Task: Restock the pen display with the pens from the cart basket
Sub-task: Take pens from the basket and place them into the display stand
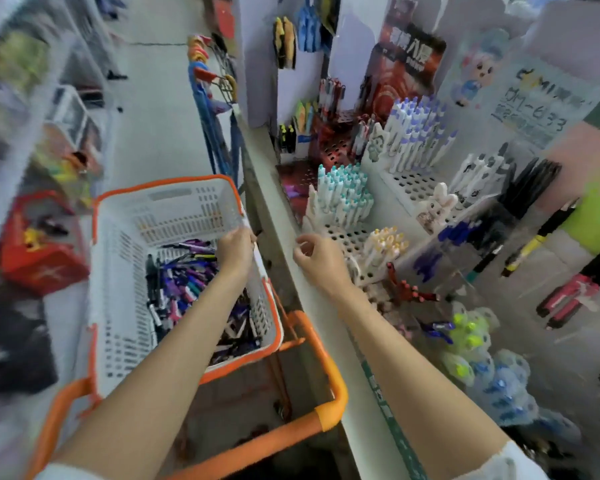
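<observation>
- Orange cart handle (329,407) is seen lowest, just below the basket (129,237).
- Pens (184,282), mostly dark and purple, are heaped in the basket, toward its right wall and near corner.
- Left hand (236,245) is held over the right rim of the basket; its fingers are curled round a thin white pen (246,222), which is blurred.
- Right hand (317,261) is held above the shelf edge (278,216), just beside the display (349,237). Its fingers are curled, thumb near forefinger; whether something is pinched cannot be told.
- Teal pens (343,188) are stood upright at the back of the display, with open holes before them.
</observation>
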Action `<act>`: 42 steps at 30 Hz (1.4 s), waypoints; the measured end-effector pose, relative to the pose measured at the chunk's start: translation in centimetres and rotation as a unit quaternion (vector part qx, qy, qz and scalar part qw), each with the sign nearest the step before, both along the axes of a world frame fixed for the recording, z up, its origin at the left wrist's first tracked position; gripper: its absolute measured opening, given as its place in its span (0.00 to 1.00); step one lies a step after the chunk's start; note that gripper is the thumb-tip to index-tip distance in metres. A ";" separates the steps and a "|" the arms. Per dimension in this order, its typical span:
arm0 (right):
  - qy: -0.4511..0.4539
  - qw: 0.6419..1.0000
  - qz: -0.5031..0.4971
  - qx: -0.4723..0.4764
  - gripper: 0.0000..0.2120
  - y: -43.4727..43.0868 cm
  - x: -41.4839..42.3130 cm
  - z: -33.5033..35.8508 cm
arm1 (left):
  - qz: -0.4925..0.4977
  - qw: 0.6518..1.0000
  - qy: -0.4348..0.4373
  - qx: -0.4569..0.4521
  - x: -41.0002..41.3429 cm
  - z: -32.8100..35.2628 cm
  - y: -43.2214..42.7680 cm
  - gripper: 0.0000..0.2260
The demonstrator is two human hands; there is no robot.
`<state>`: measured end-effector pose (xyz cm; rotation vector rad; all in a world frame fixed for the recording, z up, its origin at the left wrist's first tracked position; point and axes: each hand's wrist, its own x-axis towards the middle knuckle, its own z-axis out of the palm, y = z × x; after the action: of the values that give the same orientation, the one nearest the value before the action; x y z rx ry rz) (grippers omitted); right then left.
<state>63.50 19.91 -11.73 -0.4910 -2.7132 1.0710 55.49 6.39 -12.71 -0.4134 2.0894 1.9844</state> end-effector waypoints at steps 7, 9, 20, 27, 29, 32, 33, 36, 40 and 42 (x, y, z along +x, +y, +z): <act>-0.085 0.981 0.154 0.082 0.15 -5.2 -4.9 -7.9 | 0.105 0.988 -0.099 -0.056 -1.7 -9.0 -9.4 0.15; -0.057 0.973 0.182 0.130 0.16 -5.6 -5.8 -10.2 | 0.106 0.984 -0.125 -0.071 -2.1 -11.2 -10.7 0.14; -0.076 0.942 0.220 0.242 0.17 -6.0 -4.9 -16.7 | -0.027 0.920 -0.208 -0.332 -5.8 -23.4 -12.3 0.15; -0.062 0.944 0.215 0.244 0.08 -6.0 -4.6 -17.0 | 0.078 0.857 -0.375 -0.344 -8.5 -26.7 -13.0 0.46; -0.057 0.945 0.215 0.238 0.08 -6.0 -4.5 -16.9 | 0.076 0.852 -0.376 -0.357 -8.8 -27.4 -13.4 0.50; -0.049 0.950 0.221 0.216 0.06 -6.0 -4.4 -16.7 | 0.039 0.852 -0.351 -0.386 -9.2 -27.8 -13.6 0.51; -0.050 0.950 0.222 0.213 0.06 -6.0 -4.4 -16.7 | 0.035 0.855 -0.345 -0.385 -9.3 -27.7 -13.6 0.51; -0.053 0.951 0.218 0.213 0.06 -6.1 -4.4 -16.4 | 0.014 0.864 -0.328 -0.383 -9.7 -28.3 -13.6 0.50; -0.052 0.951 0.218 0.213 0.07 -6.1 -4.3 -16.2 | -0.045 0.882 -0.284 -0.374 -9.4 -28.0 -13.3 0.43; -0.056 0.951 0.217 0.213 0.07 -6.2 -4.3 -16.1 | -0.053 0.886 -0.270 -0.374 -8.8 -27.6 -12.9 0.35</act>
<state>59.20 13.66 -27.83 0.1265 -3.1137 0.5013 46.68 -6.48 -40.31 -0.8410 2.3108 0.7761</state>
